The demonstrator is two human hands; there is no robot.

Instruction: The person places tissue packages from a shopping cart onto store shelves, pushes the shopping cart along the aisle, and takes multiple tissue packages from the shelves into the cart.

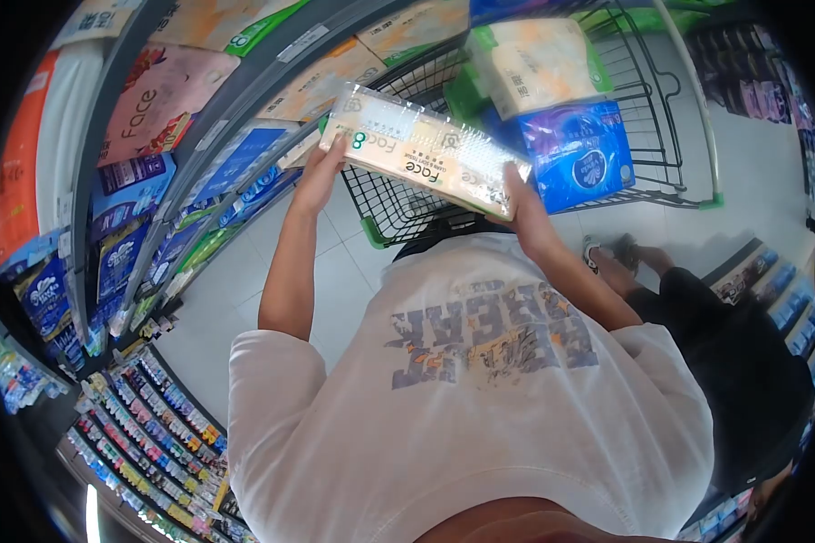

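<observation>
Between my two hands is a long plastic-wrapped pack of tissues [417, 149], cream and white, printed "Face". My left hand [320, 176] grips its left end, and my right hand [527, 213] grips the right end, both closed on it. The pack is held tilted over the near side of a shopping cart [398, 190] of dark wire with green corners. Inside the cart, a blue tissue pack [578, 154] lies just beyond my right hand. Behind it sits a cream and green tissue pack [541, 65].
Shelves on the left hold a pink "Face" pack [163, 100], blue packs [122, 258] and an orange pack [23, 172]. Another person in black clothes [743, 353] is close on my right. More stocked shelves [149, 434] stand at lower left, over a tiled floor [226, 317].
</observation>
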